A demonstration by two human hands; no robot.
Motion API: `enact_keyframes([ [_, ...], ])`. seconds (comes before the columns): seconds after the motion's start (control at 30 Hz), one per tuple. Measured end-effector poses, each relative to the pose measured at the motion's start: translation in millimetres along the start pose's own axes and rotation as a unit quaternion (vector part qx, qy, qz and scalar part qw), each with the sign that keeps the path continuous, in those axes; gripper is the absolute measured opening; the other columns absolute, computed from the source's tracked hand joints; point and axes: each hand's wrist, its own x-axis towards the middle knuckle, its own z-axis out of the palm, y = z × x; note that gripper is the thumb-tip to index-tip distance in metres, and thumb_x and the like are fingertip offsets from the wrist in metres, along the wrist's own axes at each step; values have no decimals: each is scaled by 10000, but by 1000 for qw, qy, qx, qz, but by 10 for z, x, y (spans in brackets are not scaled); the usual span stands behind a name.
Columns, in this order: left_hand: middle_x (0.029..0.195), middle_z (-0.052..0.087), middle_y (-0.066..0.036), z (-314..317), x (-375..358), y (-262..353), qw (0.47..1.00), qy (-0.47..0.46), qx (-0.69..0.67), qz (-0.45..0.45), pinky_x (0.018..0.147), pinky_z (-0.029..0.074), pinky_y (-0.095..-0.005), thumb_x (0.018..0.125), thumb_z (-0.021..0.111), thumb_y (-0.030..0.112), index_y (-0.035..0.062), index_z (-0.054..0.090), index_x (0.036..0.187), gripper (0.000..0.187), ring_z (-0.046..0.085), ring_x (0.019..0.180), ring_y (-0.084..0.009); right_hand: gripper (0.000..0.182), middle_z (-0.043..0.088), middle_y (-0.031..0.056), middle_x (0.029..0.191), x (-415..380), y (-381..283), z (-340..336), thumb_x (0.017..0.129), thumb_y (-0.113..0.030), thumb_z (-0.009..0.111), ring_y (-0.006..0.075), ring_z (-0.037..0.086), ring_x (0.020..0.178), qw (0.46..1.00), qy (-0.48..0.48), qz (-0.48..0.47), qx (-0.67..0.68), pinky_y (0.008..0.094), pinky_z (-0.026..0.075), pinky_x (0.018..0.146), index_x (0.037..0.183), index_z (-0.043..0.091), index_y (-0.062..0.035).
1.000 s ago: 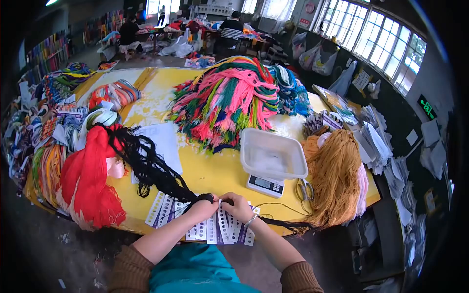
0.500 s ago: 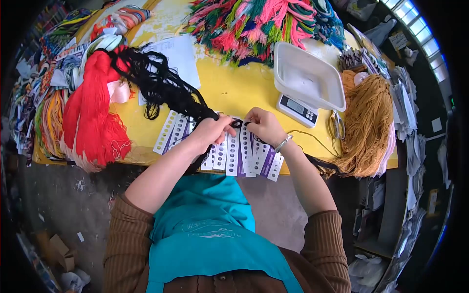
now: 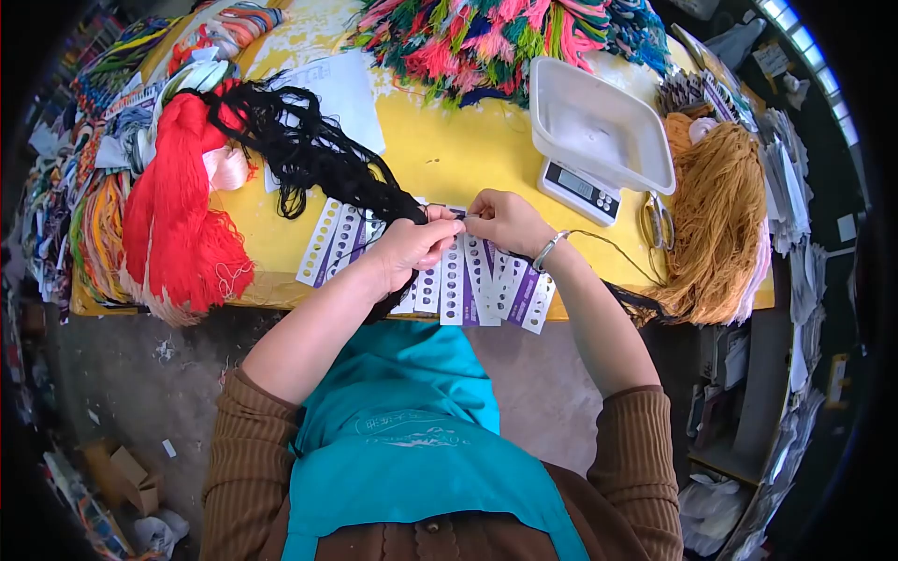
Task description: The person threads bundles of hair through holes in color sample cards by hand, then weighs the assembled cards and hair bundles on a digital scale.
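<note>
My left hand (image 3: pixel 412 245) is closed around a bunch of black thread (image 3: pixel 327 154), which spreads loosely up and to the left across the table and hangs below the hand at the table's front edge. My right hand (image 3: pixel 505 222) pinches what looks like a strand of the same thread, its fingertips almost meeting those of the left; the strand is mostly hidden by the fingers. Beneath both hands lie several white and purple cards with rows of holes (image 3: pixel 452 285), fanned out and jutting over the front edge.
Red thread (image 3: pixel 182 206) lies at the left and brown thread (image 3: pixel 720 224) at the right. A kitchen scale (image 3: pixel 580 190) carries a white tray (image 3: pixel 599 122), with scissors (image 3: pixel 658 222) beside it. Multicoloured thread (image 3: pixel 486 42) is heaped at the back, near a paper sheet (image 3: pixel 341 98).
My hands have come together, closing the gap where a black loop showed between them. The right fingers now pinch beside the left fingertips. The whole view has shifted slightly.
</note>
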Motion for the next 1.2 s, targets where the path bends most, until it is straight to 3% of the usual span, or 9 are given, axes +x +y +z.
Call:
enact_keyframes([
  [0.1,561,423,34,-11,-4,-22,996,-85,28,-18,417,196,-205,950,516,263,46,619,872,253,294,440,-31,345,678,137,711,18,-73,-8,831,-334,612,245,658,656,1000,-17,19,13,335,513,660,878,684,0],
  [0.23,551,459,3,95,91,-85,998,5,59,-14,415,205,-218,948,442,342,8,627,877,388,295,427,-51,416,674,131,709,104,-45,-31,894,-356,558,197,664,644,1000,-30,-8,-6,322,517,644,855,672,42],
  [0.37,554,501,-24,117,125,-57,997,-7,-66,-32,404,211,-231,928,488,327,46,558,772,329,316,408,-65,568,683,127,780,67,-35,-37,914,-491,543,179,659,675,995,-32,10,95,307,518,671,891,672,62],
  [0.5,574,516,-15,208,225,-180,993,92,65,17,417,250,-239,886,594,209,65,550,771,189,362,433,-67,608,687,130,853,59,55,3,900,-535,574,170,656,764,996,-15,-3,86,301,522,717,972,669,61],
  [0.57,592,533,-20,206,308,-265,964,93,212,128,457,330,-260,877,611,190,66,553,762,178,453,495,-82,582,689,126,870,79,195,58,892,-510,608,168,656,803,997,4,-32,74,295,522,734,1006,667,57],
  [0.63,607,545,-25,253,275,-193,944,102,295,103,535,413,-287,868,604,156,44,581,797,134,537,575,-115,546,694,116,904,65,203,97,862,-437,699,156,646,847,976,-1,-61,210,280,516,765,1114,638,44],
  [0.73,710,630,-137,275,259,-179,813,162,516,213,661,485,-403,848,574,149,16,629,881,148,639,702,-305,569,697,112,934,-27,132,60,834,-388,752,133,636,861,954,-5,-39,298,269,512,782,1186,602,34],
  [1.03,816,661,-182,247,212,-125,725,127,637,228,739,486,-466,895,534,232,37,652,857,232,642,819,-368,501,685,37,895,-93,115,11,879,-365,709,66,613,776,946,-46,-43,319,216,493,702,1196,569,-3],
  [1.2,766,655,-123,269,198,-46,838,95,487,228,724,497,-410,893,552,188,14,617,940,192,650,792,-289,533,661,48,823,-78,97,-8,924,-472,605,105,633,730,951,-63,-25,301,225,505,675,1159,560,4],
])
